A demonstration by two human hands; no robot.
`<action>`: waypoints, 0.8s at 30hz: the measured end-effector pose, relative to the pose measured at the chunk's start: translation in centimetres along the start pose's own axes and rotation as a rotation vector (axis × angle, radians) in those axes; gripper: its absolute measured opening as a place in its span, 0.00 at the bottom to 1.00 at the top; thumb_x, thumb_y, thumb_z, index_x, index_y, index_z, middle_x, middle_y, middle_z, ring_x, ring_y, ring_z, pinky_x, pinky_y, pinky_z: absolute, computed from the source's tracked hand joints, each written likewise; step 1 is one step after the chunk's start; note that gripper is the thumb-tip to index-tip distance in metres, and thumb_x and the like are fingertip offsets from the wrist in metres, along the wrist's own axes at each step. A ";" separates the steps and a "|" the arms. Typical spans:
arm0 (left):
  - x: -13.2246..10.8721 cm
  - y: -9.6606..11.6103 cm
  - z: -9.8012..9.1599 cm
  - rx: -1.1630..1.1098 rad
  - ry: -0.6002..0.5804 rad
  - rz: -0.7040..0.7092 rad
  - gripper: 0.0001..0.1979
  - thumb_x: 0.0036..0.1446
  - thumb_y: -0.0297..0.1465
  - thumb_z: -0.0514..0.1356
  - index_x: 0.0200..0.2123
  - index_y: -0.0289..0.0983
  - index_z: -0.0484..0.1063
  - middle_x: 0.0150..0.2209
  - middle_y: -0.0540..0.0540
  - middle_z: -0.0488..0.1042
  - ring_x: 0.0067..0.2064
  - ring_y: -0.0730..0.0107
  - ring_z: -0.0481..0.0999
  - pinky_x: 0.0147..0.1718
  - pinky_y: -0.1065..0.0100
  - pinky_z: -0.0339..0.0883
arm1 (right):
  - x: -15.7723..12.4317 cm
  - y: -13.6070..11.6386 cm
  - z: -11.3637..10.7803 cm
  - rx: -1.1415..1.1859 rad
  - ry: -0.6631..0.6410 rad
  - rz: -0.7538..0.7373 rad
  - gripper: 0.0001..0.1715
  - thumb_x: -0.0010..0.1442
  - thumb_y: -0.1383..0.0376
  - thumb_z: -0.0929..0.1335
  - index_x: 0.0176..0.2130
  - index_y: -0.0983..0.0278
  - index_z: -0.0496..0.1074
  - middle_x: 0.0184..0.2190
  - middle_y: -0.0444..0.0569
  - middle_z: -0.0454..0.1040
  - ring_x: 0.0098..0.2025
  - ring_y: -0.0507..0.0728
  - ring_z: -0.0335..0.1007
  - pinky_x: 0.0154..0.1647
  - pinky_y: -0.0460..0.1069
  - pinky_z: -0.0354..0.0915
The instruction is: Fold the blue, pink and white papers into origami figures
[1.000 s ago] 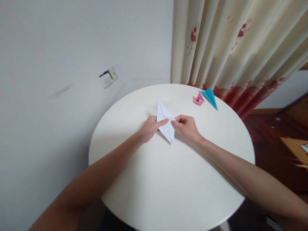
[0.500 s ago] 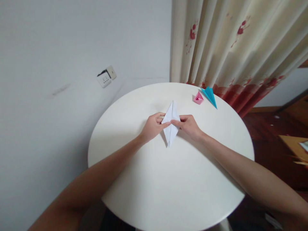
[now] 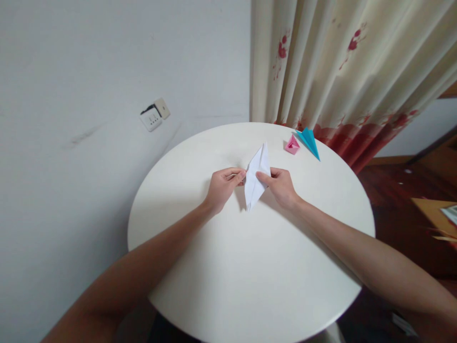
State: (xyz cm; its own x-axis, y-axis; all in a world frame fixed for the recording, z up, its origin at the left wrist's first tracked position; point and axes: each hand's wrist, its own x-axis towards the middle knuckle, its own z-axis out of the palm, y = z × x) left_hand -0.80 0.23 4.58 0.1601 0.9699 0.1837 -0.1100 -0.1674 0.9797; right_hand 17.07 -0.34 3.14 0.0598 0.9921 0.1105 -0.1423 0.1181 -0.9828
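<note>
A white sheet of paper folded into a long diamond (image 3: 255,176) is held above the table, its upper point leaning to the right. My right hand (image 3: 281,185) grips its right side, thumb flat on the front face and fingers behind. At the left corner, my left hand (image 3: 224,186) pinches the paper's edge between thumb and fingertips. The fingers behind the paper are partly hidden.
A round white table (image 3: 250,267) lies under both forearms. Near its far right edge sit a pink folded-paper piece (image 3: 292,145) and a blue paper plane (image 3: 309,142). A curtain (image 3: 335,71) hangs behind, and a wall with a socket (image 3: 151,118) stands at the left.
The folded paper has tilted, its top point swinging right. My left thumb has slid off the paper's middle to its left edge. My right thumb stays on the front.
</note>
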 end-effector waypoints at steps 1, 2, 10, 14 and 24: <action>0.0 0.0 0.0 -0.011 0.001 -0.013 0.20 0.48 0.43 0.73 0.37 0.33 0.81 0.37 0.42 0.81 0.38 0.64 0.79 0.43 0.62 0.74 | 0.0 0.1 0.0 0.001 -0.009 -0.005 0.17 0.47 0.57 0.76 0.31 0.68 0.81 0.28 0.49 0.79 0.28 0.53 0.68 0.30 0.49 0.62; 0.0 -0.1 0.1 -0.019 0.003 -0.021 0.21 0.46 0.42 0.75 0.39 0.34 0.81 0.38 0.42 0.82 0.38 0.64 0.79 0.43 0.62 0.74 | 0.0 0.1 0.0 0.002 -0.019 -0.012 0.16 0.47 0.57 0.76 0.32 0.68 0.81 0.29 0.48 0.79 0.28 0.53 0.68 0.31 0.49 0.63; -0.6 -1.1 0.4 -0.047 0.009 -0.034 0.31 0.48 0.40 0.74 0.54 0.34 0.77 0.44 0.41 0.81 0.45 0.60 0.79 0.48 0.59 0.72 | -0.5 0.1 0.6 0.003 -0.007 -0.085 0.15 0.50 0.58 0.75 0.34 0.67 0.82 0.32 0.48 0.81 0.30 0.55 0.71 0.32 0.50 0.66; -0.7 -1.3 0.5 0.066 0.033 0.077 0.26 0.52 0.42 0.72 0.53 0.37 0.79 0.55 0.39 0.76 0.54 0.57 0.75 0.53 0.60 0.69 | -0.5 -0.1 0.7 0.000 0.028 -0.115 0.15 0.50 0.58 0.75 0.35 0.66 0.82 0.33 0.48 0.81 0.31 0.56 0.72 0.33 0.50 0.67; -1.3 -0.9 0.9 0.090 -0.101 -0.073 0.22 0.55 0.50 0.66 0.35 0.34 0.82 0.31 0.47 0.79 0.35 0.64 0.76 0.35 0.68 0.66 | -0.6 0.4 0.7 -0.085 -0.035 -0.167 0.13 0.52 0.57 0.75 0.29 0.65 0.79 0.27 0.45 0.75 0.29 0.54 0.66 0.32 0.49 0.63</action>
State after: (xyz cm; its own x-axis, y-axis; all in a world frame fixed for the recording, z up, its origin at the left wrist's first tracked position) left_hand -0.06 -1.01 3.50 0.2625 0.9581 0.1147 -0.0072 -0.1169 0.9931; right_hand 16.25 -0.90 2.79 0.0405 0.9601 0.2768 -0.0492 0.2786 -0.9591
